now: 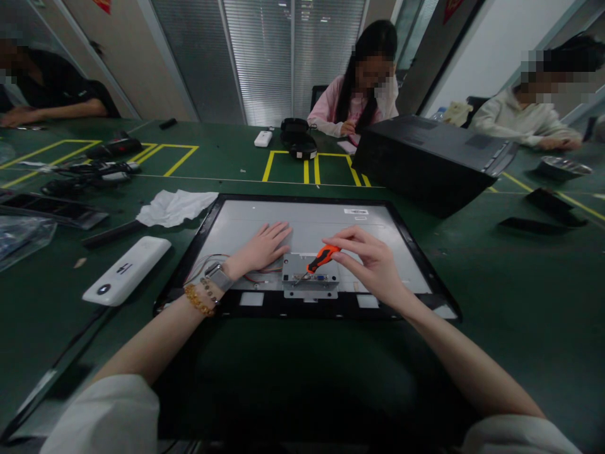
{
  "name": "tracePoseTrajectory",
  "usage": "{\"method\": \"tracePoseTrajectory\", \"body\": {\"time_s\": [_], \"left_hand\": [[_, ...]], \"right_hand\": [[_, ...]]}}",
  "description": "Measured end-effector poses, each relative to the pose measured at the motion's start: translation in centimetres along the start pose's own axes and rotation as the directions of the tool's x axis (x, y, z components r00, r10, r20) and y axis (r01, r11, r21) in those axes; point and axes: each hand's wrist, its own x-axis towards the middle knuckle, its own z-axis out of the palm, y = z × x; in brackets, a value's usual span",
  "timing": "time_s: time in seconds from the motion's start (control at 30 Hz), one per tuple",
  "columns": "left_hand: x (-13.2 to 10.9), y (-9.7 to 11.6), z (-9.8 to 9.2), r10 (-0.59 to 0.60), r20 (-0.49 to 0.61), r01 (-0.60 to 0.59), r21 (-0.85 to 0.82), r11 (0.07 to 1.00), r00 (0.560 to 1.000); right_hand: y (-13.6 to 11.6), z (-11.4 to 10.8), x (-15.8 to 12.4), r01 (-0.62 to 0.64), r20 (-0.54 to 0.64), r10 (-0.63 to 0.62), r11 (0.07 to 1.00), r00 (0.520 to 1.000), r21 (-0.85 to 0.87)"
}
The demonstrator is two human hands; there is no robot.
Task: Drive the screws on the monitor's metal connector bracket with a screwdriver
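**Screwdriver (321, 257) angled onto plate at monitor's near edge**

Screwdriver with an orange handle sits pinched in the fingers of the right hand (373, 261), over the near edge of a monitor (331, 217) lying face down on the table (496, 290). Its long axis runs on a slant, the handle raised toward the far right and the dark shaft pointing down and to the left, with the tip at a small metal plate (311, 280) by the monitor's near edge. The left hand (262, 247) lies open and flat on the monitor's grey back, just left of the plate, fingers spread toward the far edge and gripping nothing. Thin wires (208, 261) loop beside the left wrist. A white cloth (174, 207) rests off the monitor's far left corner, a white box (126, 270) near its left edge.
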Motion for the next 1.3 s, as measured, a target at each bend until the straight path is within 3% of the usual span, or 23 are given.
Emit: {"method": "tracePoseTrajectory", "body": {"time_s": [0.43, 0.73, 1.0, 1.3], "left_hand": [[-0.04, 0.37, -0.41, -0.014, 0.016, 0.014, 0.008, 1.0, 1.0], [0.0, -0.07, 0.01, 0.017, -0.018, -0.017, -0.004, 1.0, 1.0], [-0.03, 0.11, -0.09, -0.009, 0.011, 0.01, -0.015, 1.0, 1.0], [-0.08, 0.12, -0.16, 0.0, -0.006, 0.0, 0.001, 1.0, 1.0]], "right_hand": [[-0.69, -0.47, 0.29, -0.019, 0.109, 0.012, 0.998, 0.994, 0.067], [-0.45, -0.31, 0.22, 0.024, 0.052, -0.024, 1.0, 0.998, 0.008], [-0.58, -0.47, 0.34, -0.065, 0.096, 0.059, 0.996, 0.994, 0.06], [-0.69, -0.48, 0.27, -0.042, 0.102, 0.035, 0.997, 0.994, 0.063]]}}
